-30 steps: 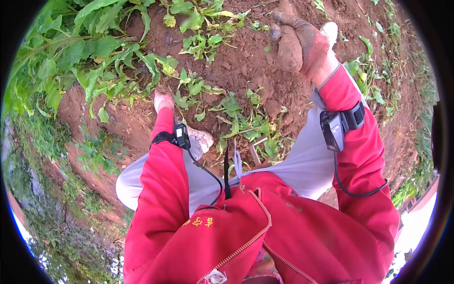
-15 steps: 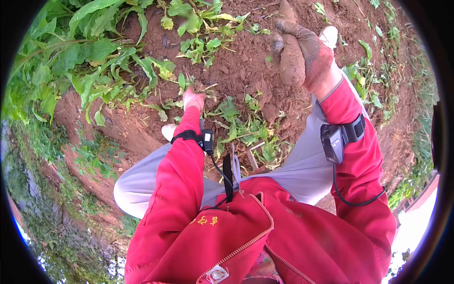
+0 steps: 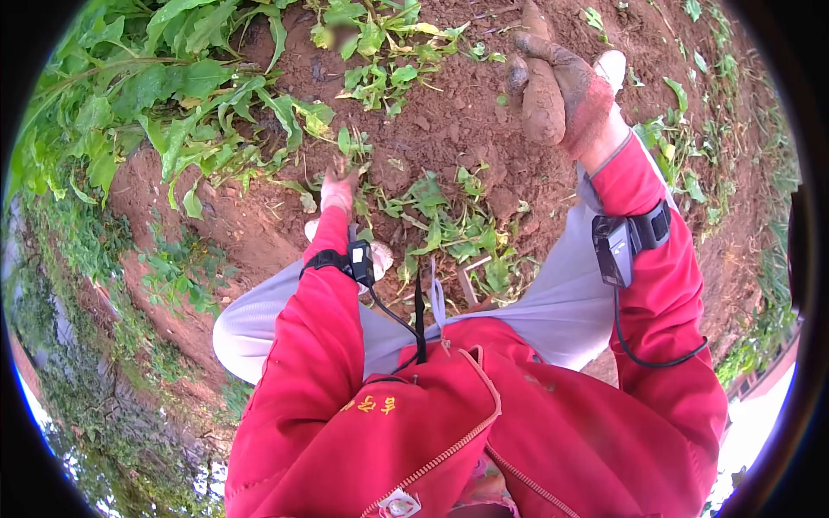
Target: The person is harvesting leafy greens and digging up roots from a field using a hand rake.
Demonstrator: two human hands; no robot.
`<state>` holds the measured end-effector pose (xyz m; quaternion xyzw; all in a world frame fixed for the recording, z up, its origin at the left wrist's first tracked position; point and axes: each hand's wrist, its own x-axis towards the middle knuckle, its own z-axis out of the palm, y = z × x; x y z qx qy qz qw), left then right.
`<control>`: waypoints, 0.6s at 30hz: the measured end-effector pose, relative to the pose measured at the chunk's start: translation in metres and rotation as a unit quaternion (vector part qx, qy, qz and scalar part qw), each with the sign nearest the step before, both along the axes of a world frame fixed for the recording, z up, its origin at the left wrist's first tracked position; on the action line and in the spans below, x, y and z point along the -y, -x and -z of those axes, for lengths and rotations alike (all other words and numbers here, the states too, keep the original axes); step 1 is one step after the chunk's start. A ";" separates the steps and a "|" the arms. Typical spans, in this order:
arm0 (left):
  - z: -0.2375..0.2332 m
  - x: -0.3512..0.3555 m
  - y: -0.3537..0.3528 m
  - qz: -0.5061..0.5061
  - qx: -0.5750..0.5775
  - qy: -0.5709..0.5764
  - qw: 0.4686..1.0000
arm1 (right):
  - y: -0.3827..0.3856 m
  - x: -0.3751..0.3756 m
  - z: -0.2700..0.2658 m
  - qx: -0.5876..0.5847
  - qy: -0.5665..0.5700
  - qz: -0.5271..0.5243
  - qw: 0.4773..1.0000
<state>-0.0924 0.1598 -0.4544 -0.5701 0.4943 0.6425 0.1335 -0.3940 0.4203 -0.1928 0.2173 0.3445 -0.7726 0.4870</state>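
Observation:
My right hand (image 3: 585, 97), in a mud-caked glove, is closed around a long brown root (image 3: 542, 108) coated in soil. The root's thick end points toward me, and its narrower end (image 3: 535, 19) runs on past my fingers to the top of the view. My left hand (image 3: 338, 188), in a pinkish glove with dirty fingertips, is low over the soil beside some small leaves (image 3: 351, 142). Its fingers look spread, and I see nothing held in them.
Large leafy plants (image 3: 203, 78) fill the upper left. Cut or fallen leaves (image 3: 436, 211) lie on the reddish soil (image 3: 449, 129) between my knees. My shoes (image 3: 610, 69) stand near both hands. Each forearm carries a strapped device (image 3: 615, 250) with a cable.
My left hand has shifted slightly left and toward me, away from the leafy stems, and its fingers show more spread. The right hand keeps its hold on the root.

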 end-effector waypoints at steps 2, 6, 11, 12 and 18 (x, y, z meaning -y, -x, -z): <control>-0.007 -0.034 0.010 0.147 0.045 0.024 0.988 | 0.001 0.001 0.002 0.017 0.003 -0.005 1.000; 0.041 -0.057 0.010 0.269 0.136 0.129 0.945 | 0.006 -0.002 0.005 0.036 0.017 -0.033 0.999; -0.022 -0.074 0.046 0.255 0.200 0.172 0.930 | 0.004 0.000 0.005 0.060 -0.009 0.022 0.998; -0.033 -0.074 0.054 0.292 0.217 0.182 0.913 | 0.004 0.001 0.004 0.056 -0.009 0.024 0.998; 0.034 -0.050 0.008 -0.062 -0.042 -0.061 0.995 | 0.003 0.004 -0.003 0.034 -0.033 0.007 0.999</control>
